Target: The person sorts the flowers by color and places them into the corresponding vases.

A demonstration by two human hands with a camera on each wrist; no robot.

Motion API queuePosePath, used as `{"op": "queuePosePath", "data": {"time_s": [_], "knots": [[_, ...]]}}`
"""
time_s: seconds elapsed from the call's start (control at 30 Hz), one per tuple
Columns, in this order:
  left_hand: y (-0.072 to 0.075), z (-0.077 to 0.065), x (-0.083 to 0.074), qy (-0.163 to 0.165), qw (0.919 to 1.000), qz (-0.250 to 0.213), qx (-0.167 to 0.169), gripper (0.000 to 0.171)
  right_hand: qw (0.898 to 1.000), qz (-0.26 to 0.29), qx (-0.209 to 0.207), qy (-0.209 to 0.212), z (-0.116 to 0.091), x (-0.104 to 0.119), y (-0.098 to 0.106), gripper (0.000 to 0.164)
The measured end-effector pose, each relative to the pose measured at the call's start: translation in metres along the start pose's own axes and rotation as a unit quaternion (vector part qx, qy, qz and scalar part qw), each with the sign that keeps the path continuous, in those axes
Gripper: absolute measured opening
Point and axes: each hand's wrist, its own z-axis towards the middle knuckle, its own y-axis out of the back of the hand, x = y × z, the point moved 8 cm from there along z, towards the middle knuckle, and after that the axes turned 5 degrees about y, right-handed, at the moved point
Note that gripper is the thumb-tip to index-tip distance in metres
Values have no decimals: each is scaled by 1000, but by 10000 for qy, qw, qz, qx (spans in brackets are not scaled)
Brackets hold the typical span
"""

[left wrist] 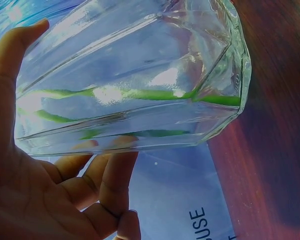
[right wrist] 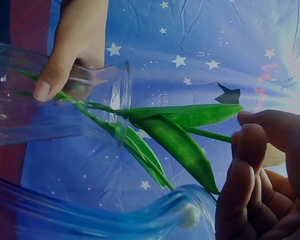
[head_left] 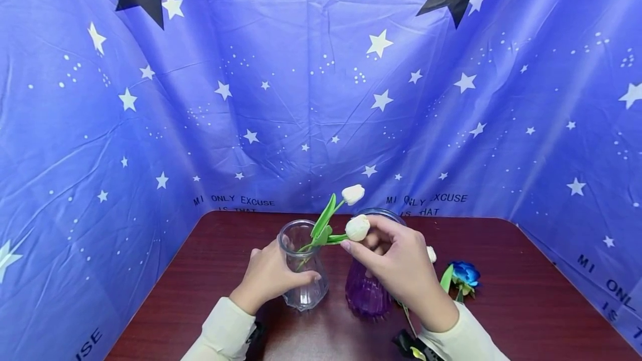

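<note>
"Gripping clear vase (head_left: 306,297): left hand (head_left: 268,274). Right hand (head_left: 403,263) pinches a white tulip (head_left: 357,228) near its bloom, stem inside that vase. Risk?"

"Likely tipping, if right tugs sideways while left slackens. Purple vase (head_left: 368,298), just beyond right hand, could get knocked."

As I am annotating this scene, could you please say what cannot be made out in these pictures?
Head view: the small white bloom is mostly hidden behind the right hand.
Head view: the same hand covers part of the purple vase.
Head view: a yellow petal-like item is cut off by the bottom edge.
Right wrist view: the held tulip bloom is mostly hidden by the fingers.
</note>
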Motion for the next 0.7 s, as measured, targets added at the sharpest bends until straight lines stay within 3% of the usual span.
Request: {"op": "queuePosePath", "data": {"time_s": [0.17,0.7], "knots": [[0,0,0,-11,10000,26,-37,82,9989,238,253,-299,0,-1,-12,27],[-1,1,0,-18,10000,40,-9,84,9951,589,365,-710,3,4,-29,21]]}}
